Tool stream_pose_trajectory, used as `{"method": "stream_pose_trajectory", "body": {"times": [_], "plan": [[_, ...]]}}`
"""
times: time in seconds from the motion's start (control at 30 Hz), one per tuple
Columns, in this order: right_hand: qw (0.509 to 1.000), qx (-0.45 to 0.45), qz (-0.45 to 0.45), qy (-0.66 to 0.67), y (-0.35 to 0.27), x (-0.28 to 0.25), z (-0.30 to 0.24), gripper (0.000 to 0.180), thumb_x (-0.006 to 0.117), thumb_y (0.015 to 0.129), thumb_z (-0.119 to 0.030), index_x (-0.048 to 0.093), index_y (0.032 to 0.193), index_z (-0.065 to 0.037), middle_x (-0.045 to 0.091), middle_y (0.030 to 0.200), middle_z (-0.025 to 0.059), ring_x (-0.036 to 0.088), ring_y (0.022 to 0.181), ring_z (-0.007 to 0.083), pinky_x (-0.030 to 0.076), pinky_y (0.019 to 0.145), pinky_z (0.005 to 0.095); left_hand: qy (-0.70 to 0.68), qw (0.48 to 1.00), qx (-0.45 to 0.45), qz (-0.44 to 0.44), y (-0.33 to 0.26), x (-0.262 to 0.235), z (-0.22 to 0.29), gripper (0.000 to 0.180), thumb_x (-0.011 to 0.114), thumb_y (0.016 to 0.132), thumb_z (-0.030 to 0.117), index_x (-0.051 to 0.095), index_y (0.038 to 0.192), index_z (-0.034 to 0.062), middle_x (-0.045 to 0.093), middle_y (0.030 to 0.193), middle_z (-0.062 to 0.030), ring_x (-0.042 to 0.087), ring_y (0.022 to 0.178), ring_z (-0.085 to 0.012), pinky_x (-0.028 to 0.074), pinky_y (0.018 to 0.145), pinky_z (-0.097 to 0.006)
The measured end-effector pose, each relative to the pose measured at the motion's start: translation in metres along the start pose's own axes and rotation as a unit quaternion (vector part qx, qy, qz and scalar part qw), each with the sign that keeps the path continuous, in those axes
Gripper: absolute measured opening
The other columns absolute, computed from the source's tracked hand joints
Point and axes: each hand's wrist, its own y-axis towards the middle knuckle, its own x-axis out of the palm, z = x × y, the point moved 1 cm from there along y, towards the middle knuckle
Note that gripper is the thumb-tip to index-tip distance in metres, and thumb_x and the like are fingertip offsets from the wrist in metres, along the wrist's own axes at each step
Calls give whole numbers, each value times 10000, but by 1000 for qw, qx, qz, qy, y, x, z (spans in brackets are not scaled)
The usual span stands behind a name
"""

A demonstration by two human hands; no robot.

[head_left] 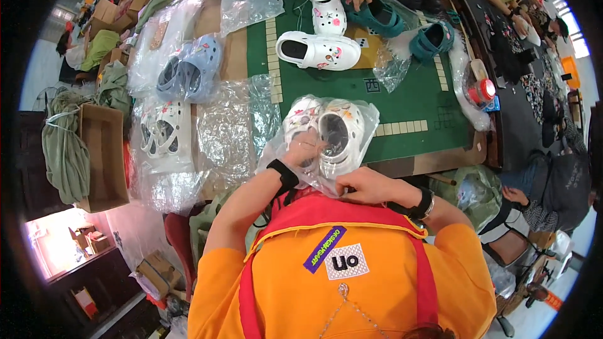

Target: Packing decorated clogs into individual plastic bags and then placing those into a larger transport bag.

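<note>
Seen from above, a worker in an orange shirt bags a pair of white clogs (326, 130) at the near edge of a green table mat (402, 97). The left hand (303, 150) reaches inside the clear plastic bag (314, 179), fingers curled on a clog; the right hand (364, 186) pinches the bag's open edge shut. Across the mat lie another white clog (317, 50) and teal clogs (433, 39), where other workers' hands are busy. Bagged pairs (166, 132) rest to the left.
</note>
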Motion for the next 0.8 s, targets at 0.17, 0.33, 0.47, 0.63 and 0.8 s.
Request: {"method": "stream_pose_trajectory", "body": {"times": [0.17, 0.33, 0.47, 0.63, 0.8], "plan": [[931, 173, 321, 32, 5, -34, 71, 341, 596, 747, -262, 508, 966, -15, 558, 856, 135, 540, 813, 224, 428, 708, 319, 56, 989, 112, 82, -7, 2, -6, 364, 517, 733, 355, 503, 782, -5, 519, 697, -230, 535, 704, -375, 412, 592, -423], [724, 331, 470, 380, 21, -64, 130, 666, 603, 733, -410, 354, 1190, 7, 434, 1178, 133, 394, 1093, 291, 338, 892, 343, -32, 990, -125, 57, -13, -36, 40, 369, 515, 722, 323, 489, 881, -9, 570, 754, -224, 552, 697, -392, 436, 636, -446], [726, 194, 474, 459, 55, -74, 173, 521, 451, 840, -407, 411, 1160, 1, 482, 1144, 109, 458, 1053, 218, 406, 835, 340, -26, 994, -56, 92, -24, -60, 52, 299, 542, 735, 240, 441, 878, -3, 543, 739, -236, 521, 742, -411, 400, 629, -446], [709, 171, 342, 593, 80, -86, 192, 435, 371, 882, -382, 471, 1098, -19, 547, 1047, 103, 534, 941, 206, 442, 799, 354, 9, 999, 0, 53, -32, -72, 48, 271, 538, 740, 221, 411, 854, 10, 535, 725, -237, 512, 733, -419, 390, 621, -468], [716, 250, 444, 477, 95, -85, 191, 594, 432, 850, -383, 190, 1302, -84, 368, 1241, 144, 454, 1050, 272, 439, 803, 409, 20, 997, -22, 69, -19, -50, 25, 262, 536, 734, 205, 407, 860, 14, 527, 721, -230, 512, 740, -413, 394, 632, -463]]}}
